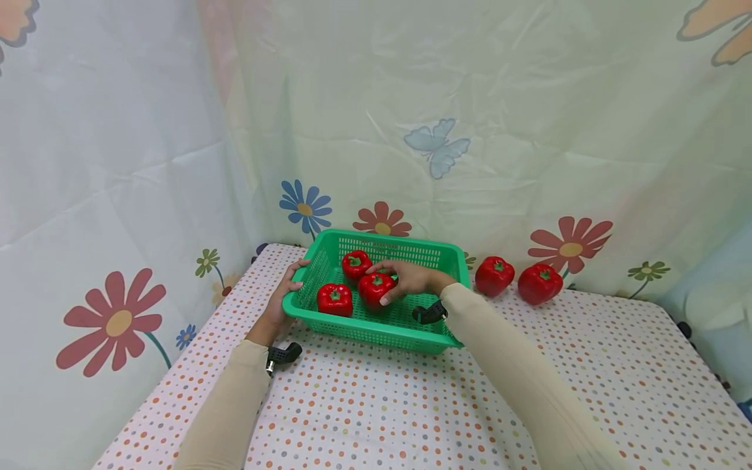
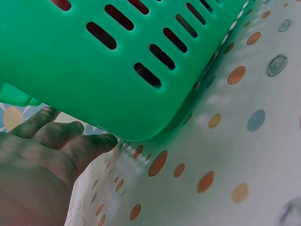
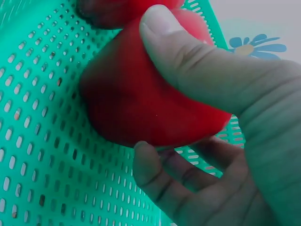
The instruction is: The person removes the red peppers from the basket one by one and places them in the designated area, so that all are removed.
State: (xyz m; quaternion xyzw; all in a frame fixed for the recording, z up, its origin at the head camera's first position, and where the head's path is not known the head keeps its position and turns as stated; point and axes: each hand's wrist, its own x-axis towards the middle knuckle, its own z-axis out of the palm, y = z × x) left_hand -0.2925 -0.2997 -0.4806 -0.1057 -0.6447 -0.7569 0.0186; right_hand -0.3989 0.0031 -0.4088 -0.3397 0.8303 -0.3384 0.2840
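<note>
A green basket (image 1: 376, 335) holds red bell peppers, one (image 1: 335, 301) at its front left and another (image 1: 355, 263) behind. My right hand (image 1: 405, 277) grips a third red pepper (image 1: 373, 295) inside the basket, to the right of those two. In the right wrist view, the thumb of my right hand (image 3: 207, 80) lies over this pepper (image 3: 141, 99) and the fingers curl beneath it. My left hand (image 1: 281, 300) rests at the basket's left rim. The left wrist view has the rather straight fingers of my left hand (image 2: 51, 155) against the basket's outer side (image 2: 113, 89).
Two red peppers, one (image 1: 494, 276) nearer the basket and one (image 1: 540, 284) farther right, sit on the table beyond the basket's right end. A dotted cloth (image 1: 352, 405) covers the table. Flowered curtains (image 1: 376, 130) hang behind it and on the left.
</note>
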